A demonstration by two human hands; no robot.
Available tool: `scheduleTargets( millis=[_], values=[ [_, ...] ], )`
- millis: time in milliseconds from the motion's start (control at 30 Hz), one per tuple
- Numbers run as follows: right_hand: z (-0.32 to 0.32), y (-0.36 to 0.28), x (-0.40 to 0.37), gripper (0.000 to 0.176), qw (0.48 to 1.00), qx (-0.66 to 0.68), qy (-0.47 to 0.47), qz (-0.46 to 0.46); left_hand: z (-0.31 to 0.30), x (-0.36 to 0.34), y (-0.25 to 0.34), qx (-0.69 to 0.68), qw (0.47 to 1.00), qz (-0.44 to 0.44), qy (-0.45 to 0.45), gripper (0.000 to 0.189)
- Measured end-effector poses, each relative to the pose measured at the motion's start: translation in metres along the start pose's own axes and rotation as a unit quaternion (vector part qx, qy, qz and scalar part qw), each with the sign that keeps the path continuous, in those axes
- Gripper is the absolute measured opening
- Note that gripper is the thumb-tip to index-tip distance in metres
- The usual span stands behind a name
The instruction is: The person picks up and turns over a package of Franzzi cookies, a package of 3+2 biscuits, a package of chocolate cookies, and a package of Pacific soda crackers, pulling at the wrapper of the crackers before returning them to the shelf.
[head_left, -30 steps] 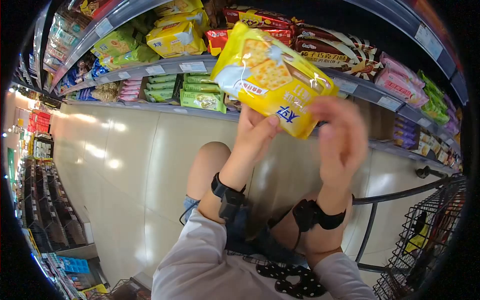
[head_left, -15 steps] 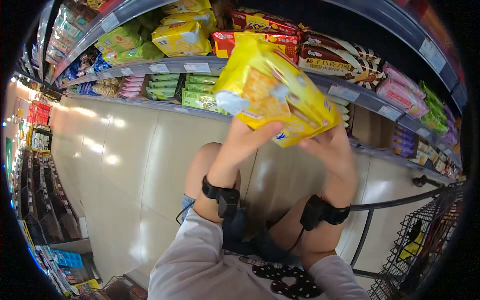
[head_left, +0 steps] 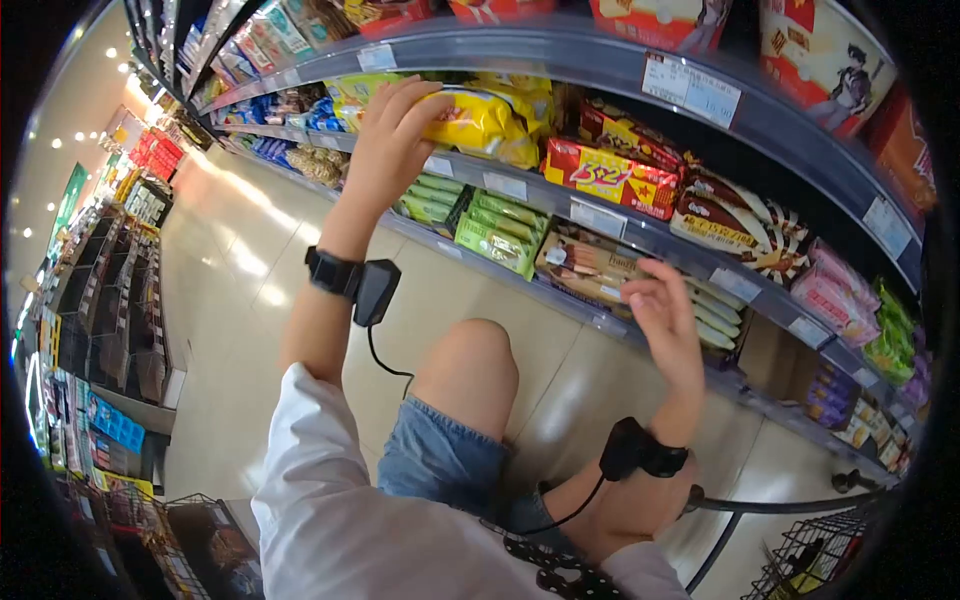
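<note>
My left hand [head_left: 392, 135] is raised at the middle shelf, its fingers stretched out against the left end of a yellow snack pack [head_left: 487, 127]. The pack lies on the shelf among other yellow packs, and part of its left end is hidden behind my fingers. Lower and to the right, my right hand [head_left: 665, 320] is in the air before the lower shelf, holding nothing, with its fingers apart and slightly bent. Behind it are brown-and-cream packs [head_left: 585, 258]. Red packs marked 3+2 [head_left: 610, 178] sit to the right of the yellow ones.
Green packs [head_left: 497, 235] stand on the lower shelf, dark wafer packs [head_left: 735, 220] and pink packs [head_left: 835, 290] farther right. Large red-and-white tubs [head_left: 825, 60] line the upper shelf. A wire basket cart [head_left: 815, 555] is at lower right. Another shelf unit [head_left: 110, 300] stands across the aisle.
The yellow pack went from between both hands in front of me onto the middle shelf, up and left. My right hand let go of it. The view shifted, showing more upper shelf.
</note>
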State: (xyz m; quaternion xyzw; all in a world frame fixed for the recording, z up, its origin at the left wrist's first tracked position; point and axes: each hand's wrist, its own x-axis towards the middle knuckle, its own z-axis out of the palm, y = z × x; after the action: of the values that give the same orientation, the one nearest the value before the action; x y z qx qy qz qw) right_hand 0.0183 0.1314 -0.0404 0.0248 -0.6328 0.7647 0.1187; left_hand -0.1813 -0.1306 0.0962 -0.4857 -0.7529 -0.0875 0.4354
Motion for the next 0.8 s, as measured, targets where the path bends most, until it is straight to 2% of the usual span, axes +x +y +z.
scheduleTargets(
  millis=[67, 133, 167, 233, 267, 333, 367, 500, 600, 733, 800],
  values=[
    [0.003, 0.002, 0.001, 0.038, 1.0, -0.01, -0.022, 0.009, 0.02, -0.003, -0.015, -0.025, 0.998, -0.056, 0.001, 0.05],
    [0.004, 0.004, 0.0, 0.036, 1.0, -0.017, -0.023, 0.001, 0.031, 0.001, -0.012, 0.023, 0.997, -0.068, 0.005, 0.051],
    [0.002, 0.003, -0.001, 0.035, 1.0, -0.02, -0.017, 0.014, 0.033, -0.001, -0.013, 0.029, 0.997, -0.066, 0.017, 0.051],
    [-0.002, 0.004, -0.002, 0.033, 0.999, -0.028, -0.006, 0.021, 0.045, -0.007, -0.011, 0.157, 0.986, -0.047, 0.029, 0.05],
    [-0.004, 0.003, -0.004, 0.033, 0.999, -0.034, -0.004, 0.018, 0.053, -0.01, -0.008, 0.154, 0.986, -0.048, 0.036, 0.05],
    [-0.006, 0.002, -0.005, 0.033, 0.999, -0.041, 0.006, 0.034, 0.062, -0.015, -0.004, 0.165, 0.973, -0.123, 0.105, 0.049],
    [-0.006, 0.002, -0.005, 0.034, 0.998, -0.051, 0.009, 0.035, 0.066, -0.018, -0.002, 0.179, 0.966, -0.161, 0.092, 0.048],
    [-0.007, 0.006, -0.005, 0.034, 0.998, -0.056, 0.003, 0.04, 0.082, -0.019, -0.001, 0.227, 0.949, -0.189, 0.11, 0.049],
    [-0.008, 0.008, -0.006, 0.034, 0.997, -0.054, 0.0, 0.063, 0.089, -0.013, 0.001, 0.211, 0.946, -0.2, 0.143, 0.038],
    [-0.008, 0.008, -0.007, 0.034, 0.995, -0.063, -0.016, 0.07, 0.099, -0.01, -0.002, 0.142, 0.95, -0.245, 0.131, 0.037],
    [-0.008, 0.007, -0.007, 0.034, 0.995, -0.065, -0.017, 0.073, 0.106, -0.006, -0.005, 0.052, 0.948, -0.269, 0.164, 0.044]
  ],
)
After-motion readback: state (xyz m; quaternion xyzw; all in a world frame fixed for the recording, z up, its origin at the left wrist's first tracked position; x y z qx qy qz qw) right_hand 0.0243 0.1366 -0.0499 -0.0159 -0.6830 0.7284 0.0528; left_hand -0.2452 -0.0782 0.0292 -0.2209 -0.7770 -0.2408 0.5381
